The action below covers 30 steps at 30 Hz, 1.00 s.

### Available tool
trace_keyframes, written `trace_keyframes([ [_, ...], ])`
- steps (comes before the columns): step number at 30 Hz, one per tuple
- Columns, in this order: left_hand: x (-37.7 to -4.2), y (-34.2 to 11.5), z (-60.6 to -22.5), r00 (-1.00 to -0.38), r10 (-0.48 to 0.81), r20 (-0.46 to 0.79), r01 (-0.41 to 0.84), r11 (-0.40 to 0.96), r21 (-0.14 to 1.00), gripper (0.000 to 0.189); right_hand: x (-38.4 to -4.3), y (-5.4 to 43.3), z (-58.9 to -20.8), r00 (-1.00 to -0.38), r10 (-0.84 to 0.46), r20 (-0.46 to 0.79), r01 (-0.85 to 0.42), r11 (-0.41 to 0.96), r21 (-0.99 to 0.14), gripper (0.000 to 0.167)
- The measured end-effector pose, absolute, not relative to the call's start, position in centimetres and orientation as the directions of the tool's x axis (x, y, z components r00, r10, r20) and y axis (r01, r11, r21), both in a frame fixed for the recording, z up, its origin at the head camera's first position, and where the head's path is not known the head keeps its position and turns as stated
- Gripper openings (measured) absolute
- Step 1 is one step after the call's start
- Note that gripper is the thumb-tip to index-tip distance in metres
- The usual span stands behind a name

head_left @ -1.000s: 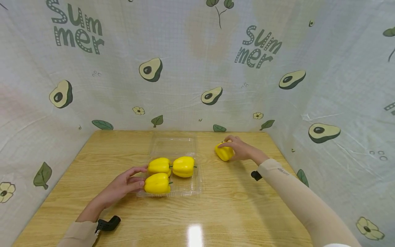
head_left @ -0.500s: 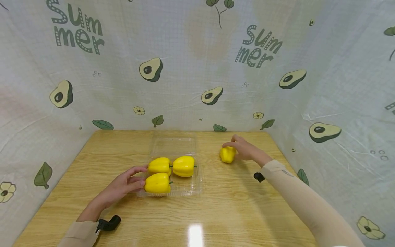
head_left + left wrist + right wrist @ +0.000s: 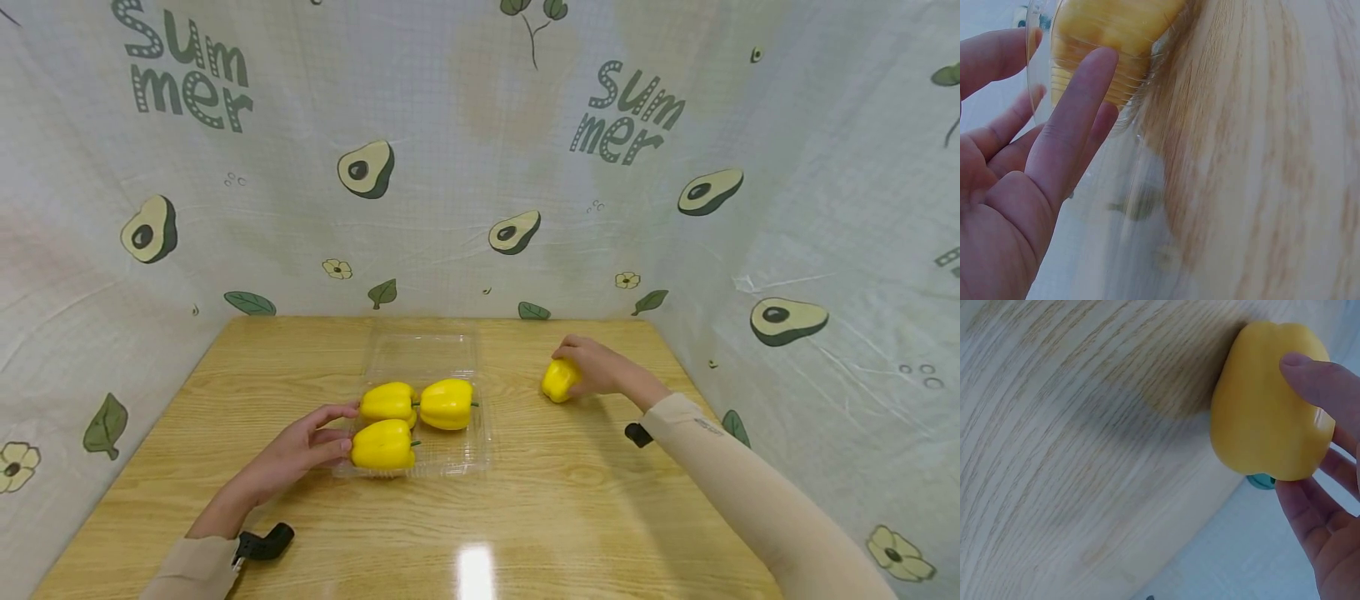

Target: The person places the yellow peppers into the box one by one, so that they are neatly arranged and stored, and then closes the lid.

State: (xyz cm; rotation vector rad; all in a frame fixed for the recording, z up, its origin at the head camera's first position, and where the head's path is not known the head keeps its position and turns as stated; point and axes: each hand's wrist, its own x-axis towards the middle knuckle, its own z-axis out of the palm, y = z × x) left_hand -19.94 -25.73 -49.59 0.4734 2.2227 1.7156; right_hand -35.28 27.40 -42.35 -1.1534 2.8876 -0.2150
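Note:
My right hand point(image 3: 600, 368) holds a yellow bell pepper point(image 3: 558, 382) at the back right of the table. In the right wrist view the thumb lies along the side of this pepper point(image 3: 1263, 406), with the other fingers around its stem end. A clear plastic clamshell box point(image 3: 450, 457) lies unfolded left of centre. Yellow peppers sit in its base: one at the back left point(image 3: 387, 402), one at the back right point(image 3: 447, 405) and one at the front left point(image 3: 382, 446). My left hand point(image 3: 300, 446) rests its spread fingers against the box's left side.
Behind the box base lies its transparent lid point(image 3: 422, 354), flat on the wooden table point(image 3: 540, 500). A printed curtain point(image 3: 450, 267) encloses the back and sides. Bare wood separates the box from my right hand.
My right hand has shifted slightly right and nearer with the pepper, which has turned so that its stem no longer shows in the head view. My left hand stays still.

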Motion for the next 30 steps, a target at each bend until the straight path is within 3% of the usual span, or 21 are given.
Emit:
trace_keyframes([
  [14, -20.1, -25.8, -49.8, -0.906, 0.421, -0.049, 0.054, 0.230, 0.972, 0.052, -34.3, 28.0, -42.8, -0.724, -0.688, 0.040, -0.682, 0.707, -0.187, 0.052],
  [30, -20.0, -25.8, -49.5, -0.905, 0.423, -0.046, 0.066, 0.247, 0.967, 0.052, -33.5, 28.7, -42.1, -0.735, -0.677, -0.026, -0.659, 0.723, -0.208, 0.054],
])
